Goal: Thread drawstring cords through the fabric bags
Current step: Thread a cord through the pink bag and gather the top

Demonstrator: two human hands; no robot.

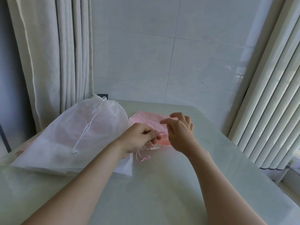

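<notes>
A small pink fabric bag [146, 121] lies flat on the pale table [162, 184], just past my hands. My left hand [139, 139] grips the bag's gathered near edge and pinches a pink cord [160, 134] that loops out by its fingertips. The cord's knotted tail [142, 157] trails on the table below that hand. My right hand [178, 129] hovers over the bag's right side with fingers spread and loosely bent, holding nothing. A large white mesh drawstring bag [73, 137] with a white cord [88, 125] lies to the left.
Curtains [53, 54] hang behind the table's left side. A white ribbed radiator [267, 111] stands along the right. A tiled wall [162, 54] backs the table, with a small dark socket [102, 95] behind the white bag.
</notes>
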